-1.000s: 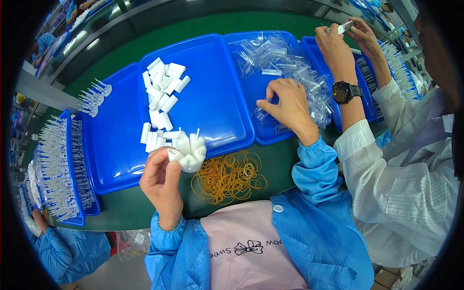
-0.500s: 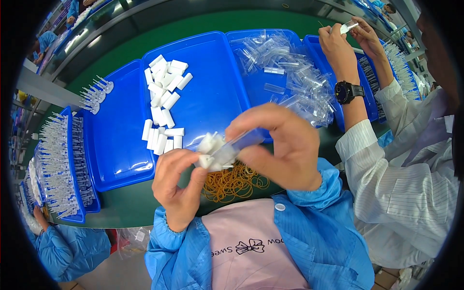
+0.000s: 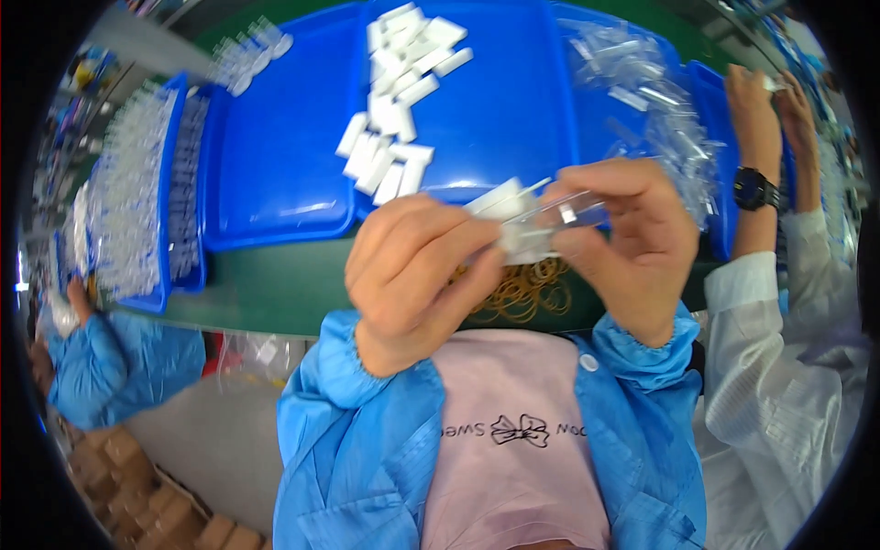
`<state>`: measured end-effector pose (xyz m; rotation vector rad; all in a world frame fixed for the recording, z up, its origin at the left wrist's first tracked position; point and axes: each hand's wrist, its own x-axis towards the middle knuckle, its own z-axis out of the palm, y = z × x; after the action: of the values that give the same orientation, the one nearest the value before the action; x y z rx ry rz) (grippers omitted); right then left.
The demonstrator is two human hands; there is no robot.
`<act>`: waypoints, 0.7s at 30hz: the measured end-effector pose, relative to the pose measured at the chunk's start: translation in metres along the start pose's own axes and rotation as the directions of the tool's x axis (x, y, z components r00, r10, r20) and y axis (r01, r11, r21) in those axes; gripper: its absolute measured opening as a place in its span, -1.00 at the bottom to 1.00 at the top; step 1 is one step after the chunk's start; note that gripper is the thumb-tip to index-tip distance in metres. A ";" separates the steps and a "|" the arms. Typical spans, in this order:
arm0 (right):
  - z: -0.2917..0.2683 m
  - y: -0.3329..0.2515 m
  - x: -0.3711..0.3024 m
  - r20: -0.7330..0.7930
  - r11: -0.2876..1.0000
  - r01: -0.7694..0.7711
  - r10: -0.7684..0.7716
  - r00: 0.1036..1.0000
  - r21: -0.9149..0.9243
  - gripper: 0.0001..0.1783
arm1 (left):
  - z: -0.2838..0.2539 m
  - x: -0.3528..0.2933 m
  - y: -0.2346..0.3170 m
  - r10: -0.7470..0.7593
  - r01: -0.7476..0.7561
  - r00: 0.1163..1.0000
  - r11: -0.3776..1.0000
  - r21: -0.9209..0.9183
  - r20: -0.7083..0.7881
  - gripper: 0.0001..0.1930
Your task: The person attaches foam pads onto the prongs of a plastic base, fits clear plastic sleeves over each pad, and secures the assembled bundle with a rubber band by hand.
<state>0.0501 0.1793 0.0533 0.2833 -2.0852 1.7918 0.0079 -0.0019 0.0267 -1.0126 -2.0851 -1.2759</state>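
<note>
In front of my chest both hands meet. My left hand point(image 3: 417, 275) is closed on a small cluster of white plastic pieces point(image 3: 500, 200), its fingers hiding much of it. My right hand point(image 3: 637, 238) pinches a clear plastic sleeve point(image 3: 582, 211) between thumb and fingers. The sleeve's left end overlaps the white pieces; blur hides whether it is around them or only beside them. Below the hands lies a heap of tan rubber bands point(image 3: 527, 295). Beyond, white rectangular blocks point(image 3: 403, 87) are piled in a blue tray point(image 3: 500, 119).
A blue tray at the right holds loose clear sleeves point(image 3: 683, 147). Another blue tray point(image 3: 275, 147) stands left, white pronged parts point(image 3: 252, 50) at its far corner. Racked white parts point(image 3: 137, 192) fill the far left. A co-worker's hands point(image 3: 770, 101) work at the right.
The view has shifted, so the trays sit higher and further right. My left hand has turned, its back now showing, and the sleeve stays in my right hand against the white pieces.
</note>
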 end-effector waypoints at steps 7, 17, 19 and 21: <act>0.001 0.008 -0.002 0.050 1.000 0.009 -0.009 0.999 0.007 -0.62 | 0.002 -0.005 -0.003 -0.150 0.149 0.989 0.985 -0.088 -0.001 -0.76; 0.002 0.012 0.004 -0.015 0.981 0.049 -0.053 0.998 -0.188 -0.63 | 0.001 -0.003 -0.005 -0.054 0.061 0.996 0.994 0.086 -0.076 -0.74; 0.000 0.012 0.007 -0.008 0.983 0.007 -0.009 1.000 -0.183 -0.64 | 0.002 -0.001 -0.005 -0.024 0.034 0.997 0.991 0.128 -0.079 -0.74; -0.002 0.014 0.010 0.000 0.983 -0.033 0.034 0.999 -0.179 -0.65 | 0.002 -0.001 -0.007 0.008 0.006 0.997 0.986 0.169 -0.082 -0.74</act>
<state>0.0363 0.1846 0.0450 0.2024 -2.2469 1.6090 0.0031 -0.0027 0.0215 -0.8716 -2.0894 -1.0996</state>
